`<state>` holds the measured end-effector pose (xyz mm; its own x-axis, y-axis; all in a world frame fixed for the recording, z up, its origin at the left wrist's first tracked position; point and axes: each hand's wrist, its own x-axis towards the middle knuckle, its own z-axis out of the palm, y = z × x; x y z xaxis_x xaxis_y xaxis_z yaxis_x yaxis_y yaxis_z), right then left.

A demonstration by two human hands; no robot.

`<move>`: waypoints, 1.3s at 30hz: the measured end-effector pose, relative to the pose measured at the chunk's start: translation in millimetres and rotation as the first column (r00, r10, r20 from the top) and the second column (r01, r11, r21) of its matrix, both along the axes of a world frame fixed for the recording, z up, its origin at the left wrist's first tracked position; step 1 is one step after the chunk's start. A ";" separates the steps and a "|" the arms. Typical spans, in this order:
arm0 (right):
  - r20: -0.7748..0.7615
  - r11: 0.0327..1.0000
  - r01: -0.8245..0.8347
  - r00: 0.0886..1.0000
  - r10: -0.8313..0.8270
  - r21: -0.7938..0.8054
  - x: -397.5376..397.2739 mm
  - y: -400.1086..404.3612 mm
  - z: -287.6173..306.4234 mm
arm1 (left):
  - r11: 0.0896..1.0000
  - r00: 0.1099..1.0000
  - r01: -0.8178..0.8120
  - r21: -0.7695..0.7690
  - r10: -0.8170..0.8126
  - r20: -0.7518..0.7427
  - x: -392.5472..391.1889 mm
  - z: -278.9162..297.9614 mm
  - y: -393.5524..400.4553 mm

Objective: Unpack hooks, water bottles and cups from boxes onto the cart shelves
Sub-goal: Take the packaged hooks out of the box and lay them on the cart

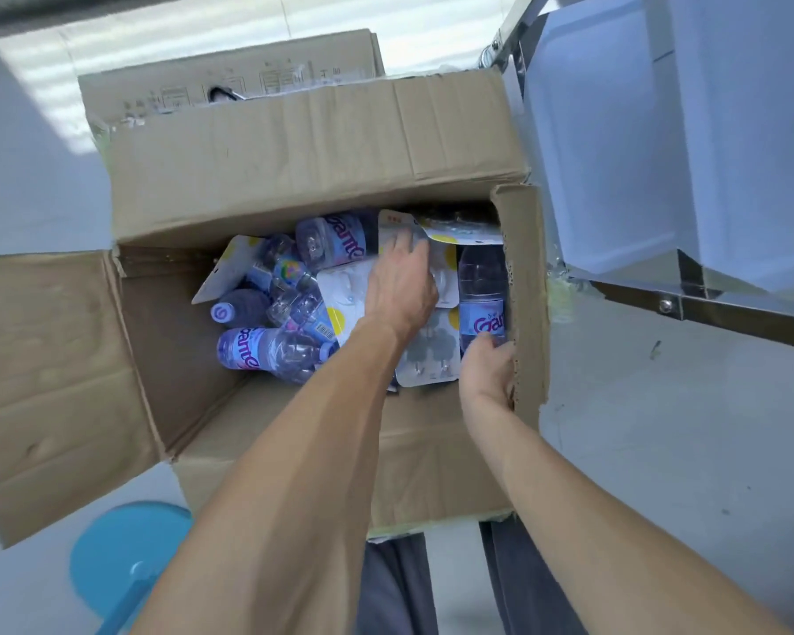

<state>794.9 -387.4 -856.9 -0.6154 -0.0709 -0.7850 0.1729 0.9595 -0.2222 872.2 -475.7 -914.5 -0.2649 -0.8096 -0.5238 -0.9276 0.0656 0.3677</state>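
I am leaning over the big open box [294, 185], which is sitting on the floor just beside the cart [688, 144], and I judge the unpacking is only beginning: the box is still holding a heap of water bottles [267, 350] and carded packs of hooks [427, 355], and the little of the cart shelf that is showing is carrying nothing. A second box [230, 80] is waiting behind, seemingly untouched.

My left hand [402, 286] is lying flat, fingers fairly straight, on a hook pack [347, 291]. My right hand [487, 373] is curling round the bottle [482, 304] against the box's right wall, though its fingertips are hiding behind the flap, so I cannot vouch for the grip. I am finding no cups; they may be lying underneath.
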 end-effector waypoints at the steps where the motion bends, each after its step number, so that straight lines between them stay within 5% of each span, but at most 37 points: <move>1: -0.132 0.997 -0.069 0.989 0.072 0.029 -8.7 0.9 0.8 | 0.999 1.000 -0.027 0.047 0.026 0.012 -4.7 -1.7 -0.7; 3: -0.334 0.990 -0.140 0.933 0.133 0.003 -29.0 10.2 1.2 | 0.990 0.996 -0.033 0.139 0.021 0.088 -9.5 -4.1 0.9; 6: -0.367 0.960 -0.263 0.906 0.211 -0.098 -35.5 14.0 4.1 | 0.982 0.981 0.046 0.183 -0.080 0.178 -3.5 -4.0 10.2; 9: -0.485 0.756 -0.590 0.768 0.418 -0.282 -33.1 -20.3 7.3 | 0.984 0.981 0.056 0.169 -0.086 0.175 9.0 -4.4 20.7; 12: -0.535 0.596 -0.712 0.689 0.490 -0.371 -31.9 -74.1 -7.5 | 0.988 0.981 -0.070 0.141 0.043 0.190 18.5 -3.6 29.8; 14: -0.445 0.602 -0.740 0.667 0.598 -0.299 -31.5 -103.6 -22.6 | 0.975 0.963 -0.189 0.113 0.162 0.213 22.6 -3.2 40.8; 18: -0.241 0.468 -0.883 0.451 0.859 0.017 -23.1 -125.7 -46.7 | 0.955 0.918 -0.296 0.021 0.279 0.283 34.8 -4.4 68.5; 22: -0.047 0.523 -0.843 0.522 0.852 0.125 -27.6 -129.3 -72.3 | 0.904 0.856 -0.426 0.030 0.392 0.338 43.6 -3.6 90.5; 27: -0.101 0.367 -0.913 0.354 0.930 0.179 -35.2 -101.8 -80.5 | 0.804 0.794 -0.593 0.042 0.575 0.199 49.3 1.7 102.5; 31: 0.091 0.510 -0.851 0.522 0.848 0.122 -41.2 -91.7 -85.7 | 0.624 0.603 -0.779 -0.056 0.771 0.202 77.0 1.8 111.0; 33: 0.057 0.524 -0.844 0.532 0.845 0.114 -40.6 -86.4 -90.5 | 0.562 0.540 -0.823 -0.083 0.819 0.191 91.4 -0.6 115.0; 39: -0.062 0.354 -0.899 0.350 0.935 0.257 -22.4 -81.2 -95.3 | 0.528 0.502 -0.846 -0.078 0.837 0.219 120.7 -5.7 109.9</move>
<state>772.5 -468.6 -952.3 -0.3574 -0.5735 -0.7371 -0.8606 0.5089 0.0213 992.9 -365.8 -920.2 0.6462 -0.5726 -0.5046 -0.5876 -0.7952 0.1498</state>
